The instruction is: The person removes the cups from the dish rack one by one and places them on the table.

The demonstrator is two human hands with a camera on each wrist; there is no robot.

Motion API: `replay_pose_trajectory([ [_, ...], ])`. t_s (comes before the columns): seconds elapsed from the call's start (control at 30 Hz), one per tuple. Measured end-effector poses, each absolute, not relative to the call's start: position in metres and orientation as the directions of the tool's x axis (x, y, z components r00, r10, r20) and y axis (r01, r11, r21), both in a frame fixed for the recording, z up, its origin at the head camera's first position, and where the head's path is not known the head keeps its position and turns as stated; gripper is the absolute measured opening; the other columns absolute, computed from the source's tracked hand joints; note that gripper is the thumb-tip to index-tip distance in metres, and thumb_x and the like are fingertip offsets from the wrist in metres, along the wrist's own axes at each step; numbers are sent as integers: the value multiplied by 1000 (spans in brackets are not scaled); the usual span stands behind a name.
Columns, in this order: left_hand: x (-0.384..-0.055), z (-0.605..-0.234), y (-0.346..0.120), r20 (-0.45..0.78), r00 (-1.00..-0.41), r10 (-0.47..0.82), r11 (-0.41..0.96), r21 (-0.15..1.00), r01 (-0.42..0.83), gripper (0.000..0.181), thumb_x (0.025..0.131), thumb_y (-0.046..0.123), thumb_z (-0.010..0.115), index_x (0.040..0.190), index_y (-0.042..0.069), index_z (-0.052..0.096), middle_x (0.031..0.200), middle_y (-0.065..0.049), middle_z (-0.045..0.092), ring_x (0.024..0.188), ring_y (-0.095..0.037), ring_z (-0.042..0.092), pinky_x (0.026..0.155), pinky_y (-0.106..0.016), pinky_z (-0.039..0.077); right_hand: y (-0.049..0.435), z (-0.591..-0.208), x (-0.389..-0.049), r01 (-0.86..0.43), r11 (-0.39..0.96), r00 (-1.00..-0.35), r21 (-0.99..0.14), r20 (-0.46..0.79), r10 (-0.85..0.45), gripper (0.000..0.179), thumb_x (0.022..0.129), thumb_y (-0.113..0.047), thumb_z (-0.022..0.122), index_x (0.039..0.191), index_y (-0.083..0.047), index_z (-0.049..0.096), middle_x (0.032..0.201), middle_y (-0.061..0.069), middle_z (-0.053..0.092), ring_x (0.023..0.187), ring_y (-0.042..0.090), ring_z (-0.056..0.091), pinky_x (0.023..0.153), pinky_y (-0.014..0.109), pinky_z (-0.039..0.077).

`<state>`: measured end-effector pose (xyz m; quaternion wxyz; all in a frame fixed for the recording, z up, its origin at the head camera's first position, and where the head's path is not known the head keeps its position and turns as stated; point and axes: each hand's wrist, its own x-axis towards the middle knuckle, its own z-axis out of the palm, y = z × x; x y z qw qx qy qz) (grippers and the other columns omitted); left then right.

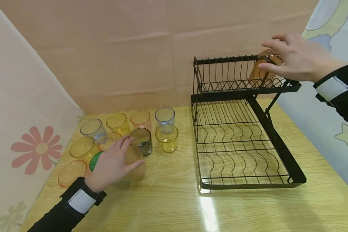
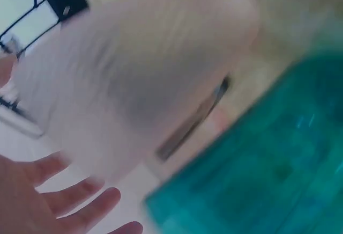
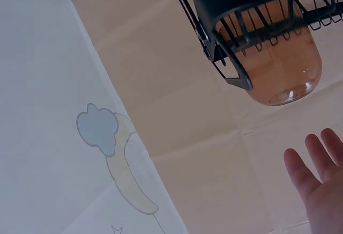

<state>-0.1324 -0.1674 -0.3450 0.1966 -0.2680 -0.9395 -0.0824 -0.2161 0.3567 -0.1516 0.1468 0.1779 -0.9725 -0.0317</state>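
Observation:
My left hand (image 1: 111, 164) hovers over the front of a group of glasses, thumb apart from the fingers. Partly behind it is a tan see-through glass (image 1: 137, 169), which appears pale and blurred (image 2: 144, 57) in the left wrist view, fingertips right at its edge. A green glass (image 2: 257, 159) stands close by, mostly hidden by the hand in the head view. My right hand (image 1: 300, 58) is beside the rack's upper tier, fingers spread. An amber-brown glass (image 3: 284, 67) sits upside down there, apart from the fingertips in the right wrist view.
The black two-tier dish rack (image 1: 253, 186) stands on the right of the wooden table (image 1: 168, 206). Several coloured glasses cluster on the left, among them a grey glass (image 1: 145, 145), a yellow glass (image 1: 169, 141) and a blue-rimmed glass (image 1: 164, 117). Cloth walls (image 1: 127, 58) enclose the table.

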Motion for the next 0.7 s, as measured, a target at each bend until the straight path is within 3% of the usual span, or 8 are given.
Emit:
replay_pose_trajectory([
  [0.2, -142, -317, -172, 419, -785, 457, 849, 59, 525, 83, 75, 65, 56, 133, 9, 39, 132, -20, 40, 115, -38, 41, 80, -54, 41, 360, -147, -225, -278, 954, -921, 109, 252, -297, 77, 89, -55, 42, 145, -8, 16, 141, 30, 15, 116, 50, 26, 78, 64, 33],
  [0.47, -155, -301, -167, 449, -744, 495, 827, 18, 561, 86, 75, 65, 56, 137, 8, 36, 131, -21, 39, 120, -35, 37, 93, -51, 33, 356, -142, -234, -221, 971, -944, 88, 233, -236, 80, 88, -59, 38, 145, -8, 14, 142, 30, 14, 122, 49, 21, 83, 65, 30],
  [0.7, -162, -290, -151, 379, -783, 493, 845, 6, 535, 90, 76, 73, 44, 141, 12, 30, 136, -20, 34, 121, -38, 35, 94, -54, 30, 354, -143, -242, -187, 978, -960, 89, 197, -201, 81, 88, -61, 36, 145, -9, 11, 142, 30, 11, 124, 49, 17, 87, 66, 27],
])
